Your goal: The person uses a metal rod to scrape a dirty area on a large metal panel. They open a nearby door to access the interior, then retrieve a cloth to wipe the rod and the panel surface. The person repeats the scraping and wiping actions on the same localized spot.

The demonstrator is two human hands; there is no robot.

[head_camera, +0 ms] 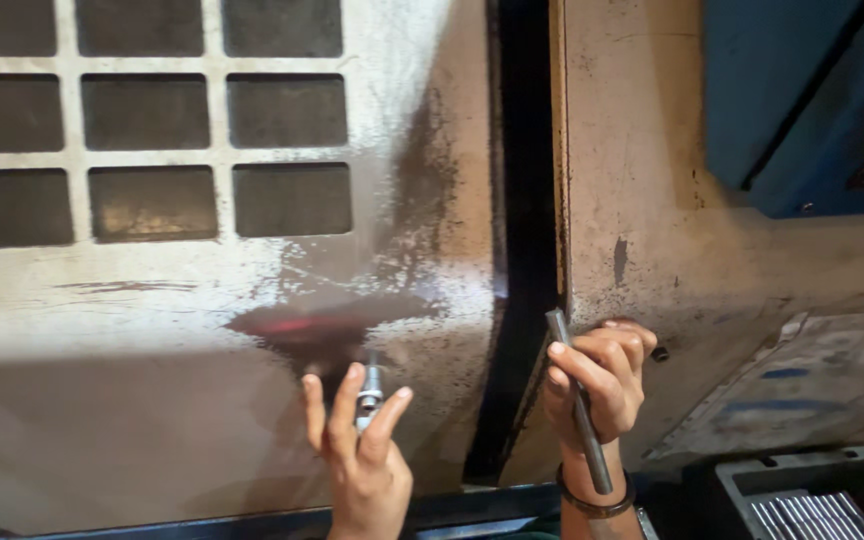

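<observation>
Bolt pinched at the left fingertips, rod gripped in the right fist, both in front of a dirty metal panel.

Nearest the camera, the left hand rose from the bottom edge with fingers half spread, its tips pinching the small silvery bolt upright against the panel, just below a dark reddish smear. The right hand, a dark band on its wrist, was closed around the thin grey rod, which ran slanted from above the knuckles down past the wrist. A ribbed grey tray sat at the lower right corner. Between the hands a black gap split the panel from a second plate. Farther up, the panel carried a grid of dark square openings; a blue surface showed at the top right.
</observation>
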